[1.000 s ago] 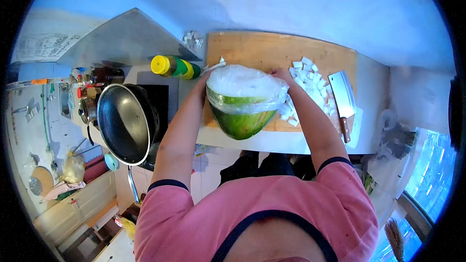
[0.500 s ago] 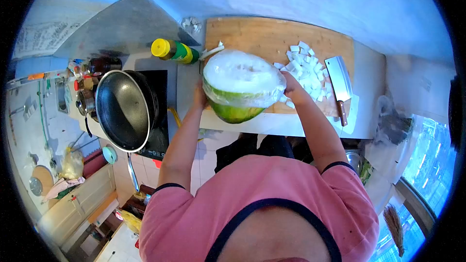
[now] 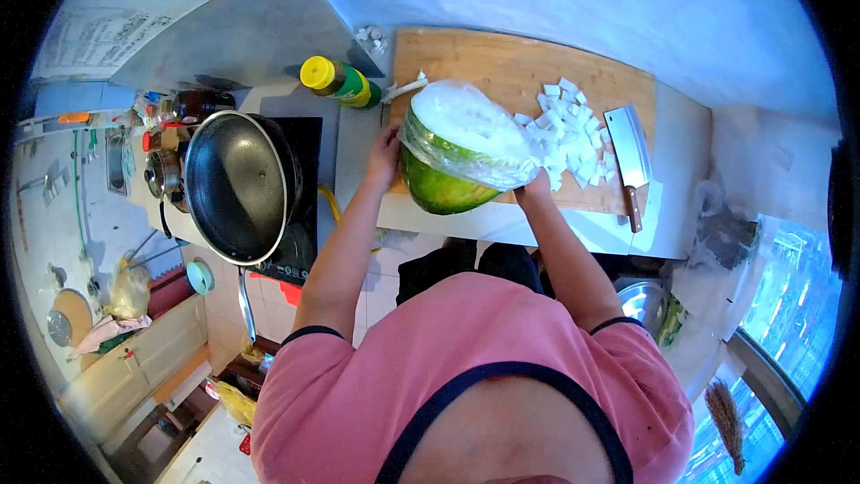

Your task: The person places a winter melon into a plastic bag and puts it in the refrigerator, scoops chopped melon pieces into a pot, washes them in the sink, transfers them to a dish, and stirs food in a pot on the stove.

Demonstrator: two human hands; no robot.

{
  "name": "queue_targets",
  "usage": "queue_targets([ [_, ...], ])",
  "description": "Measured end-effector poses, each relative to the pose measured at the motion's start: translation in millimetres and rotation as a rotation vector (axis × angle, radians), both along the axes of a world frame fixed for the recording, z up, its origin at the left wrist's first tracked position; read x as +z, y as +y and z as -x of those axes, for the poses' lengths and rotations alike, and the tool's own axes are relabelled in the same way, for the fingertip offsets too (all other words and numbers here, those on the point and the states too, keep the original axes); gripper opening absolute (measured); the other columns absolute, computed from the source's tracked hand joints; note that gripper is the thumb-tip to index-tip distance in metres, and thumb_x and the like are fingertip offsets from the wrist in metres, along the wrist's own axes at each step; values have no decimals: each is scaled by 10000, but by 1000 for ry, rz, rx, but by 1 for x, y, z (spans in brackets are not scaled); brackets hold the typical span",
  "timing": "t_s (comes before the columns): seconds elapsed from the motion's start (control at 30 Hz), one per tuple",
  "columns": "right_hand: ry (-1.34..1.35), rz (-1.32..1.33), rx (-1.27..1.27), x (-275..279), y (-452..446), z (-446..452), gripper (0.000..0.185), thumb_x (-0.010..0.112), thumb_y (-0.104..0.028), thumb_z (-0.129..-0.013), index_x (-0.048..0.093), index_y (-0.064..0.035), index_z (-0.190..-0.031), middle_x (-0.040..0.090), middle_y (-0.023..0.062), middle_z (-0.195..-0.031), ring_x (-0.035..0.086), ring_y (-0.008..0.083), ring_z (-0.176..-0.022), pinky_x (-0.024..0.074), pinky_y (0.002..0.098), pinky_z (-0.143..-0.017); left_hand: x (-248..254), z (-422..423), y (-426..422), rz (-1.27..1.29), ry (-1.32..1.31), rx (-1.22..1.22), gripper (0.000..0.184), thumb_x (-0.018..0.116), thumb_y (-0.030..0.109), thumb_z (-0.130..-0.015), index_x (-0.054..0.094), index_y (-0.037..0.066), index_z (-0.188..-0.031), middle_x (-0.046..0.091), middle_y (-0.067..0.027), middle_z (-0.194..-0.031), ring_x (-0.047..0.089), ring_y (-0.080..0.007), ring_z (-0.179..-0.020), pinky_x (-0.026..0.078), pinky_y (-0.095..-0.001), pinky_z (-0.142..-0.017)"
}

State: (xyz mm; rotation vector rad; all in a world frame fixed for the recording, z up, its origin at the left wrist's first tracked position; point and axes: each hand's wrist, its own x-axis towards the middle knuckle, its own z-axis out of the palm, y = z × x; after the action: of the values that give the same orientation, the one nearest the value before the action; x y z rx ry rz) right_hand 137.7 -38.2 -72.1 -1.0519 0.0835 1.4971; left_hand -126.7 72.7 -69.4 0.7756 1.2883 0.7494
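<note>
A big cut piece of winter melon (image 3: 448, 184), with green rind and a white cut face, is held over the front edge of the cutting board (image 3: 502, 49). Clear plastic wrap (image 3: 475, 125) covers its cut face and part of the rind. My left hand (image 3: 383, 154) grips the melon's left side, fingers partly hidden behind it. At the right end, my right hand (image 3: 535, 188) is closed on the wrapped edge; its fingertips are mostly hidden. White melon cubes (image 3: 578, 139) lie heaped on the board beside my right hand.
A cleaver (image 3: 629, 148) with a wooden handle lies at the board's right side. Left of the board stand a yellow-capped bottle (image 3: 340, 82) and a black wok (image 3: 237, 188) on a cooktop. White strips (image 3: 408, 88) lie near the board's left edge.
The winter melon has tilted and turned, showing more green rind towards me. My right hand has moved down and closer in; my left hand shows more at the melon's side.
</note>
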Motion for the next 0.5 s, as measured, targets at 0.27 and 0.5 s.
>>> queue_targets([
  [0.27,20,21,-71,13,-18,1,260,495,-45,-835,475,-70,-1093,557,34,-929,528,143,-795,422,270,-632,36,-10,-21,-334,107,145,198,554,212,-879,498,44,-967,512,-22,-906,468,-104,-883,377,-243,-815],
  [0.5,-457,187,166,-20,-49,23,404,515,44,-781,439,-17,-1173,553,117,-1073,556,197,-928,462,300,-772,47,15,-18,-222,-64,-72,283,584,229,-845,485,49,-1041,514,-37,-953,477,-128,-906,375,-260,-822],
])
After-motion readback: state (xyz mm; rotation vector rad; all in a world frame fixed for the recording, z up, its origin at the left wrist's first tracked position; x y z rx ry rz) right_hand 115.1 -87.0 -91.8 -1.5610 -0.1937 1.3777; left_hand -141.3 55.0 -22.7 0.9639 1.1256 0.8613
